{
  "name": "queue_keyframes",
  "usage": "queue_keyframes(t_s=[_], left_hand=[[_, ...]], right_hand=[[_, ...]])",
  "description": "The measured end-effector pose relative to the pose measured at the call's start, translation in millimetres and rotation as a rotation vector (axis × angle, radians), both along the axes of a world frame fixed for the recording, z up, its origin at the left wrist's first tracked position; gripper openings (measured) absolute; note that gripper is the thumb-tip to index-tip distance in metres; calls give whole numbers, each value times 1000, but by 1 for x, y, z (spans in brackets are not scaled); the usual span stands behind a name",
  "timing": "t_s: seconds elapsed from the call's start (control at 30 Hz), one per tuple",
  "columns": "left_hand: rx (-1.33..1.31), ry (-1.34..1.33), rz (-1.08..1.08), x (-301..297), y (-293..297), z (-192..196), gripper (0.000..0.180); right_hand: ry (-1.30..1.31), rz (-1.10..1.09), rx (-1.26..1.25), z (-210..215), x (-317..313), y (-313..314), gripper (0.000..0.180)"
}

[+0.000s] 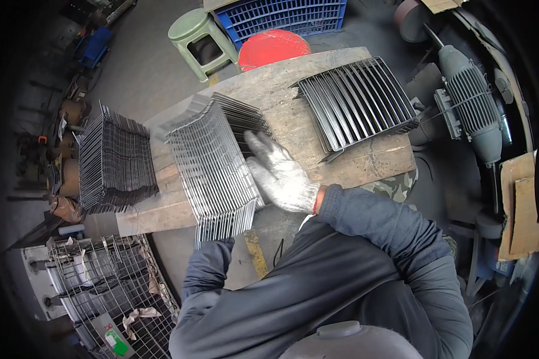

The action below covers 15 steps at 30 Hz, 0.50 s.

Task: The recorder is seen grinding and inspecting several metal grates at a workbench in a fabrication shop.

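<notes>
Slatted metal stack over the desk's middle appears mid-handling; gloved right hand beside it, fingers slightly spread; left hand hidden, fingers unclear. Left-end stack and right-end stack sit untouched.

White glove with red edging, grey wire racks, pale-green stool, red seat, camouflage fabric

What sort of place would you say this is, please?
Most likely a metalworking workshop: stacks of bent metal racks stand on a wooden tabletop, and a finned grey motor sits at the right.
</notes>
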<state>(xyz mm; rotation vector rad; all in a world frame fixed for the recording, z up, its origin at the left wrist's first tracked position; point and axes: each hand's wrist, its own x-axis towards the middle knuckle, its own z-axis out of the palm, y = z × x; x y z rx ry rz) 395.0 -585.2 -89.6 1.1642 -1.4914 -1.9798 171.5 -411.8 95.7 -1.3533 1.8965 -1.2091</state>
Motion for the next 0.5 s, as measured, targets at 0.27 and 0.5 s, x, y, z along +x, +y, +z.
queue_keyframes(t_s=[0.27,0.5], left_hand=[[-310,-98,-86,-111,-29,6,62],[-555,-199,-187,-75,51,-8,60]], right_hand=[[342,45,-99,62,-2,-31,63],[506,100,-96,103,17,-57,67]])
